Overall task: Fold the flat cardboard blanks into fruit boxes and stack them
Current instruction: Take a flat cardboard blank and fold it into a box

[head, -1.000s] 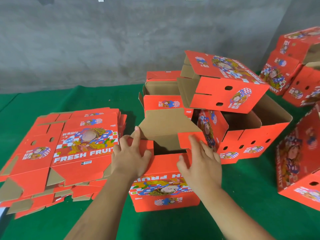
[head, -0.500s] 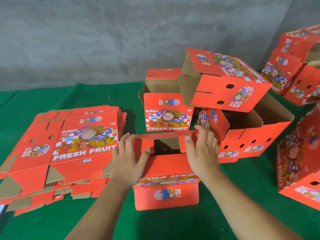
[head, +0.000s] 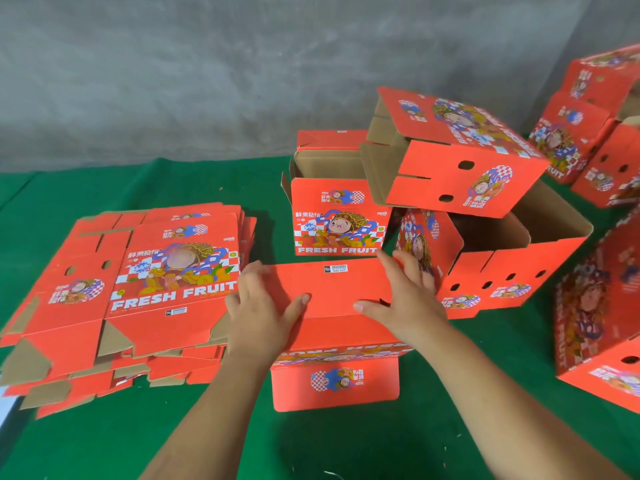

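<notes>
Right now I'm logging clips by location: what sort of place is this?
Probably a fruit-packing workshop: a stack of flat blanks, folded fruit boxes piled on a green-covered table, bare concrete wall.

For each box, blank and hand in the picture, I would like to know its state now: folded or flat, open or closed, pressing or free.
Box in front: upright, top flap folded down flat.
Left hand: open, pressing the flap.
Right hand: open, pressing the flap.
Stack of blanks: flat, unfolded.
Box behind: upright, top open.
Tilted box: on its side, resting on another open box.
</notes>
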Demonstrator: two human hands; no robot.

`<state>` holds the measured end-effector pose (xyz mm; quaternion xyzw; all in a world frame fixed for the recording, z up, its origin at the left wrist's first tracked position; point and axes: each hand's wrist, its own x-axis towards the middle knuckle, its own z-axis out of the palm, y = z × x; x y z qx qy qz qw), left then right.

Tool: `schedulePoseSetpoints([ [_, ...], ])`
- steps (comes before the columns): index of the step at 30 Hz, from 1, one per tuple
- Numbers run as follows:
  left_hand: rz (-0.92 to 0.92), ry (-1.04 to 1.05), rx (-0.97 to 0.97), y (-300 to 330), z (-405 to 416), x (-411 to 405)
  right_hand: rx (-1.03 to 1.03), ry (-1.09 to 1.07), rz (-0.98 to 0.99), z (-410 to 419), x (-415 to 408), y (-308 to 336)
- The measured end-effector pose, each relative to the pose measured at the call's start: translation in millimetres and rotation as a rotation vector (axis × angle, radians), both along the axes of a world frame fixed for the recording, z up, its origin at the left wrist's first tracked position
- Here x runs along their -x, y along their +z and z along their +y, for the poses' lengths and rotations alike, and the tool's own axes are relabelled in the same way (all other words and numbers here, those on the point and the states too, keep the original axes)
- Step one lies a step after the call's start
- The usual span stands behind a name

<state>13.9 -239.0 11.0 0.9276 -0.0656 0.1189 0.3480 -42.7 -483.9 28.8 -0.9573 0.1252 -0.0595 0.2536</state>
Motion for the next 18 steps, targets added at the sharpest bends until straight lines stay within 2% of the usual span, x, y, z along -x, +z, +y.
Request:
schedulePoseSetpoints([
  [4, 0.083, 0.027, -0.191, 7, -5, -7, 0.165, -0.117, 0.027, 8, -9, -2],
  [7, 0.088, 0.053, -0.223, 8, -10, -4, 0.262, -0.163, 0.026, 14, -11, -5],
  [9, 0.071, 0.038, -0.167, 6, -10, -5, 0.278, -0.136, -0.021, 11, -8, -8],
  [12, 0.125, 0.008, 0.175, 1, 0, -7, 0.146, -0.144, -0.061, 8, -1, -10],
  [15, 0.485, 0.060, 0.713, 0, 13, 3, -0.386, -0.305, -0.084, 0, -1, -7],
  [16, 0.559, 0.093, 0.844, 3, 13, 2, -0.558, -0.367, -0.077, -4, -1, -1],
  [18, 0.599, 0.146, 1.004, 16, 8, -6, -0.738, -0.413, -0.049, -10, 1, 14],
])
